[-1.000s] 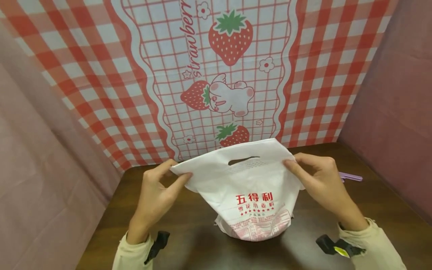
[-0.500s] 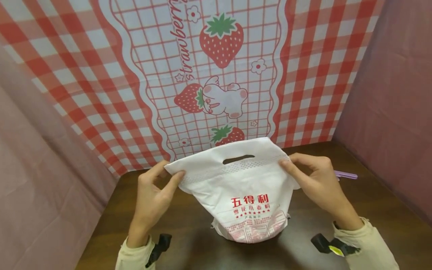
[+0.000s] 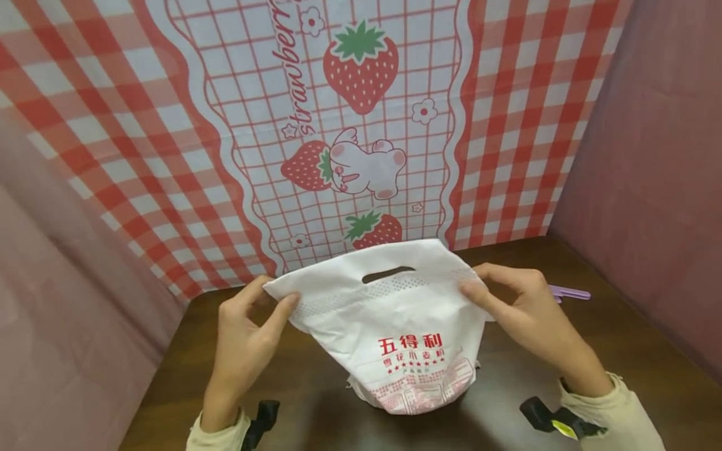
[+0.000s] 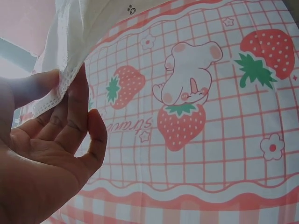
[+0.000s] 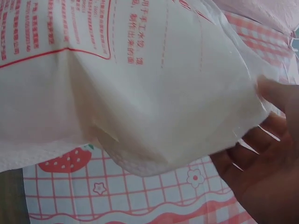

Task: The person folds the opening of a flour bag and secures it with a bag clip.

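Note:
A white fabric flour bag (image 3: 389, 307) with red lettering and an oval handle slot near its top stands in the middle of the head view. My left hand (image 3: 248, 341) pinches its upper left corner between thumb and fingers. In the left wrist view, that hand (image 4: 56, 135) holds the stitched edge of the bag (image 4: 70, 42). At the upper right edge, my right hand (image 3: 524, 313) pinches the bag with the thumb in front. The right wrist view shows fingers of the right hand (image 5: 271, 154) behind the bag's side (image 5: 187, 102). The bag's bottom is near the table.
The bag is over a dark brown wooden table (image 3: 293, 382). A purple plastic item (image 3: 570, 292) lies behind my right hand. A red-checked strawberry cloth (image 3: 361, 156) hangs at the back, with pink curtains (image 3: 648, 156) at the sides.
Both hands keep their pinch on the flour bag. Its top tips slightly so the front panel shows more, and the whole scene shifts left in the head view.

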